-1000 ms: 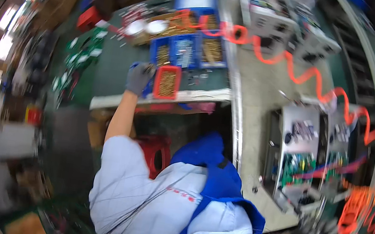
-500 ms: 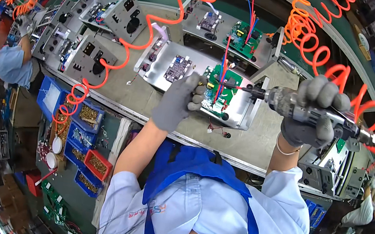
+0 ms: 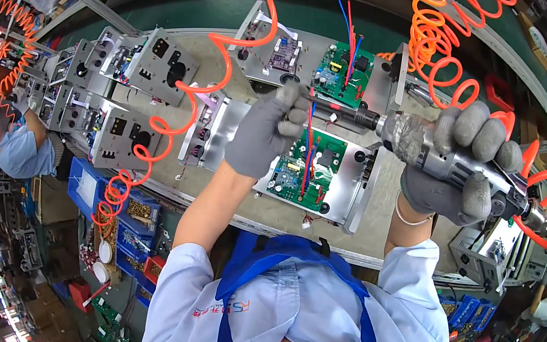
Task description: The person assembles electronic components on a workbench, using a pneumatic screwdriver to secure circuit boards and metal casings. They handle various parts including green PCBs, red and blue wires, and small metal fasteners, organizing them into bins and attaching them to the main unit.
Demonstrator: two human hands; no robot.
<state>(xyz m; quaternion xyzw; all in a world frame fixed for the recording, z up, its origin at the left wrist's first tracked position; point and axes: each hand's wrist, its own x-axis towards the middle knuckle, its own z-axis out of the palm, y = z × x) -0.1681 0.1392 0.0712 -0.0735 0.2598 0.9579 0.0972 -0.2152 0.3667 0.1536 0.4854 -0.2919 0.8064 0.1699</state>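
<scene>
My right hand (image 3: 468, 156), in a grey glove, grips a pneumatic screwdriver (image 3: 405, 136) held nearly level, its bit pointing left. The fingertips of my left hand (image 3: 267, 128), also gloved, are pinched together at the tip of the bit (image 3: 328, 107); whatever lies between them is too small to make out. Beneath both hands is an open metal chassis (image 3: 232, 127) holding a green circuit board (image 3: 323, 167) with upright red and blue wires. Part of this chassis is hidden by my left hand. Behind it stands a second chassis (image 3: 315, 51) with a similar green board (image 3: 361, 68).
Orange coiled air hoses (image 3: 438, 44) hang overhead; one crosses the bench on the left. More grey metal units (image 3: 162, 64) stand there. Blue bins (image 3: 135, 241) of small metal parts sit at lower left. Another person (image 3: 22, 146) works at far left. A further unit (image 3: 485, 253) stands at right.
My left hand has moved from the near board's left edge to the bit's tip. The screwdriver has shifted left, its bit meeting those fingers. The view has shifted, so the bench appears lower.
</scene>
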